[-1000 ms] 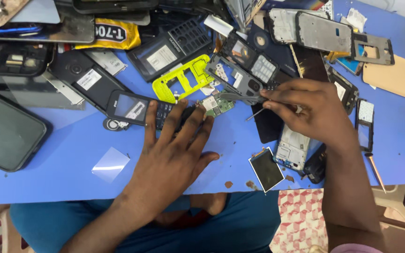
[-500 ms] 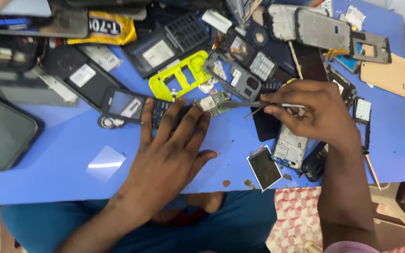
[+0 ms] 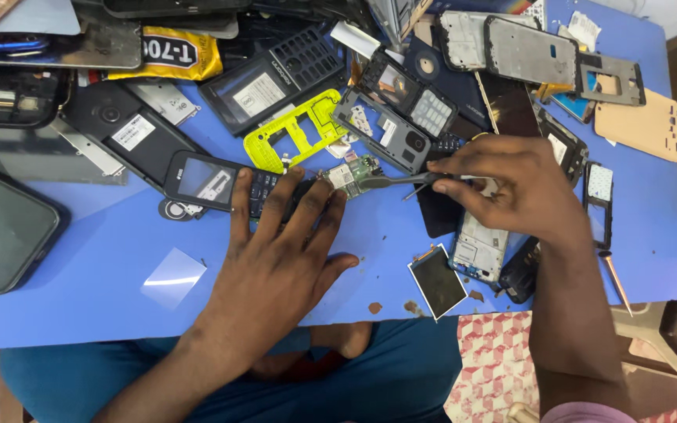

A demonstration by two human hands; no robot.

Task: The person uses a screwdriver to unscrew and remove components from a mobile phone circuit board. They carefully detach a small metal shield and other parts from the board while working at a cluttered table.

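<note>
We press our left hand (image 3: 276, 258), fingers spread flat, on the blue table (image 3: 80, 313), fingertips steadying the small green circuit board (image 3: 348, 174) beside the yellow plastic phone frame (image 3: 295, 129). Our right hand (image 3: 511, 192) pinches slim metal tweezers (image 3: 397, 180) at the board's edge; we judge light, level pressure best.
</note>
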